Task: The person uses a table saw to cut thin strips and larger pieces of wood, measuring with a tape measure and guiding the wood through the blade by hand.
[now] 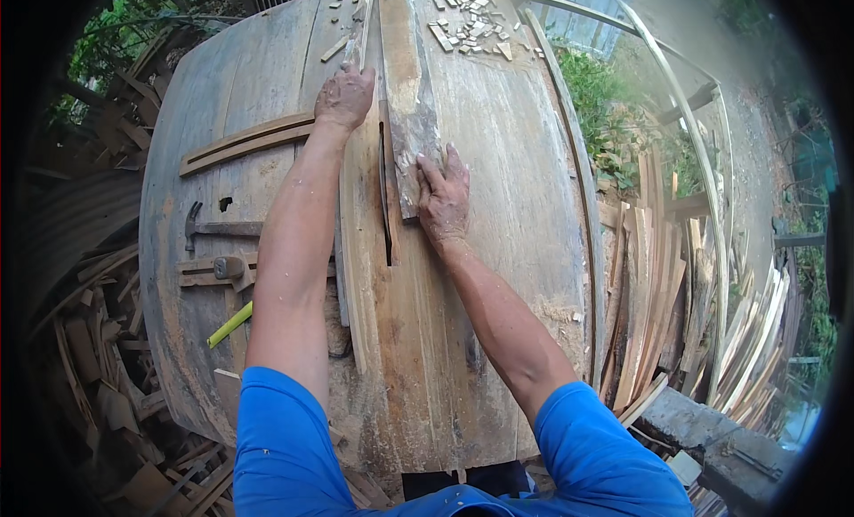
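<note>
A long rough wooden plank [405, 64] lies lengthwise on the wooden worktable [507, 161]. My right hand [445, 197] rests on the plank's near end, at its right edge, with fingers stretched out and slightly apart. Farther off and to the left, my left hand [345, 97] has its fingers curled at the near end of a narrow wooden strip [363, 28]; its fingertips are partly hidden. Between the hands and nearer to me, a long dark slot [388, 197] runs through the tabletop beside the plank.
Left of my arm lie a slotted wooden bar [240, 145], a hammer [222, 228], a wooden block tool [218, 270] and a yellow-green stick [229, 324]. Small offcuts [476, 19] cover the far end. Scrap wood [98, 366] and upright slats [645, 286] flank the table.
</note>
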`<state>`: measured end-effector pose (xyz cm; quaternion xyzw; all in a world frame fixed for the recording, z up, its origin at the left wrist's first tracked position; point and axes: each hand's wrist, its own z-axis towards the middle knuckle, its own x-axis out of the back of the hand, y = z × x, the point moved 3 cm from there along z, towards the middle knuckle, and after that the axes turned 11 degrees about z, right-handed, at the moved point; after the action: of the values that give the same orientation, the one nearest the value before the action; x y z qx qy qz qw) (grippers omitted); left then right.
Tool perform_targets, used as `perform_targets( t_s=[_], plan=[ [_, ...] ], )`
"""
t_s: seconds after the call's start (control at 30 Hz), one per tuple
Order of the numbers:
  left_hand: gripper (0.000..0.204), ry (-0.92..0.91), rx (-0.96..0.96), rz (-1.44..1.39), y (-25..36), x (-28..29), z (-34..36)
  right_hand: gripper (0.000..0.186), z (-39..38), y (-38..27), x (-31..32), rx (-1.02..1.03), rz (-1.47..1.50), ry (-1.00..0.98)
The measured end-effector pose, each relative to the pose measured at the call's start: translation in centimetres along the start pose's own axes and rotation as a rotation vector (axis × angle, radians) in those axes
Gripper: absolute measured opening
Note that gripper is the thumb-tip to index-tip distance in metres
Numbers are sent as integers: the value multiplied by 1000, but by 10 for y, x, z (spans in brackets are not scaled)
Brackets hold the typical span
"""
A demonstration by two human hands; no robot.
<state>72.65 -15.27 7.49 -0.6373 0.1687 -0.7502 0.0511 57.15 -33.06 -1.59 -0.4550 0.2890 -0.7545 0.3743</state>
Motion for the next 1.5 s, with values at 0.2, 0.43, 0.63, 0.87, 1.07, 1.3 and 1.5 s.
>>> perform_targets(
  t_s=[0.2, 0.43, 0.63, 0.87, 1.07, 1.3, 1.5],
  plan=[
    [11, 112, -178, 175, -11, 86, -57, 26, 15, 16, 1, 28, 23, 48],
    [10, 71, -127, 153, -19, 163, -192, 25, 48, 62, 1, 57, 96, 37],
    [29, 379, 154, -249, -20, 185, -324, 52, 57, 54, 19, 52, 0, -171],
    [34, 178, 626, -748, 19, 159, -411, 76, 58, 75, 36, 58, -152, -245],
    [33, -307, 658, -1026, 18, 150, -376, 67, 26, 79, 64, 75, -153, -124],
    [20, -324, 816, -2110, 21, 161, -370, 67, -80, 50, 152, 100, -135, -111],
    [19, -199, 735, -2728, 27, 217, -414, 72, -208, 34, 243, 108, -245, -148]
  ],
)
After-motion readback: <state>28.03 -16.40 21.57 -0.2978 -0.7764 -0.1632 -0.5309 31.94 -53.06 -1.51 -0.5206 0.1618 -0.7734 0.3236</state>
